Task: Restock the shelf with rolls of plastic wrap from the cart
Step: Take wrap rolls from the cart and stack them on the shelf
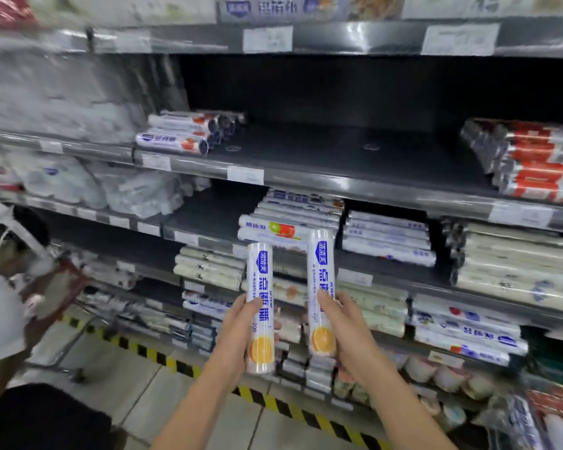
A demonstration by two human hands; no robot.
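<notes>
Head view: both hands are up in front of the shelving, one roll each. The left hand (241, 323) grips the left roll (260, 280) around its lower half, with the thumb across the front and the fingers curled behind. The right hand (342, 323) holds the right roll (320, 264) the same way, wrapped round the lower half. Both rolls stand pretty much upright, side by side but apart, and the right one sits a bit higher. They're white with blue print and an orange slice near the bottom.

Higher up is the shelf (338, 185), dark and bare in the middle. It has a small stack (179, 136) of rolls at its left end and red-labelled packs (533, 164) at its right. The cart (59, 287) is off to the left, reddish and really blurry, so I can't tell what's in it. Yellow-black tape (163, 355) runs along the floor under the shelving.
</notes>
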